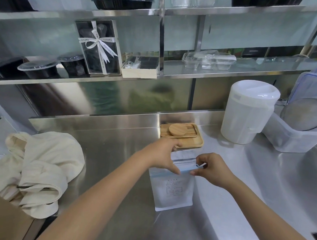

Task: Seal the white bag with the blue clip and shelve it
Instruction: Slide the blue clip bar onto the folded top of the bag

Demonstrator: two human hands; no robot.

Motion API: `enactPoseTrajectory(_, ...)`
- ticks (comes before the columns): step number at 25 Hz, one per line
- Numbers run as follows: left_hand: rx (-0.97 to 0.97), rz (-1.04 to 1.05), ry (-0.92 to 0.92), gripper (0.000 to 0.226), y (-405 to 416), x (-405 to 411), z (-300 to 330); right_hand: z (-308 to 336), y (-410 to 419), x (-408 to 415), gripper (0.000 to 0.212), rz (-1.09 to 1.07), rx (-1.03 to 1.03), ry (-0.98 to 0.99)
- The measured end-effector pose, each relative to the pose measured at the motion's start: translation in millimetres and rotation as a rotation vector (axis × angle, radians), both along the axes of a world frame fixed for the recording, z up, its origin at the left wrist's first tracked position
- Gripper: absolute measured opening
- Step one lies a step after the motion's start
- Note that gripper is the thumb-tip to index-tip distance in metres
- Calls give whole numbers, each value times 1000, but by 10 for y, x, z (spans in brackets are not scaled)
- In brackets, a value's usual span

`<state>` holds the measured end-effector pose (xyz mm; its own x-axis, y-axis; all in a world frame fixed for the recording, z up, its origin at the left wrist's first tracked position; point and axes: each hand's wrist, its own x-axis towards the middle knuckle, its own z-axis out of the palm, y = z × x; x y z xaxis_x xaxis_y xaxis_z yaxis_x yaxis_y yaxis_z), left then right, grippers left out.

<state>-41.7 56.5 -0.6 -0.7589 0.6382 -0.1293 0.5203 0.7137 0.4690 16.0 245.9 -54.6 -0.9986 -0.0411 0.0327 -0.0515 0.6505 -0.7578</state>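
A white bag (173, 193) with a small printed label lies flat on the steel counter (115, 154), its folded top pointing away from me. A pale blue clip (185, 171) lies across the bag near its top. My left hand (164, 155) grips the bag's upper left part, thumb on the clip's left end. My right hand (212, 169) pinches the clip's right end, where its hinge sticks out. The steel shelf (211, 75) runs above the counter at the back.
A bamboo tray (189, 142) with a round wooden lid lies just behind the bag. A white lidded tub (246, 115) and clear plastic boxes (300, 138) stand at the right. A cream cloth (35, 170) lies at the left. Boxes and containers fill the shelves.
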Motion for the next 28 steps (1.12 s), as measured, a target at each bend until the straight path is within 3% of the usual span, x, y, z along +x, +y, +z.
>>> enactPoseTrajectory(2,-182,-35,99,49,184,28,-31,-16,-5,8,37,-6,28,24)
enactPoseTrajectory(6,-237,-54,228,51,311,61,-136,-85,54,21,31,-29,60,73)
enactPoseTrajectory(9,-225,-52,269,48,277,78,-141,-51,143,20,34,163,104,59)
enactPoseTrajectory(11,-234,-60,299,47,265,87,-145,-21,177,-15,33,272,249,36)
enactPoseTrajectory(13,-242,-61,316,47,271,105,-138,-15,193,-73,46,326,400,12)
enactPoseTrajectory(15,-248,-57,316,47,272,110,-137,-25,195,-113,50,357,454,-16)
enactPoseTrajectory(28,-204,-36,414,48,187,180,-239,-330,32,30,52,191,94,101)
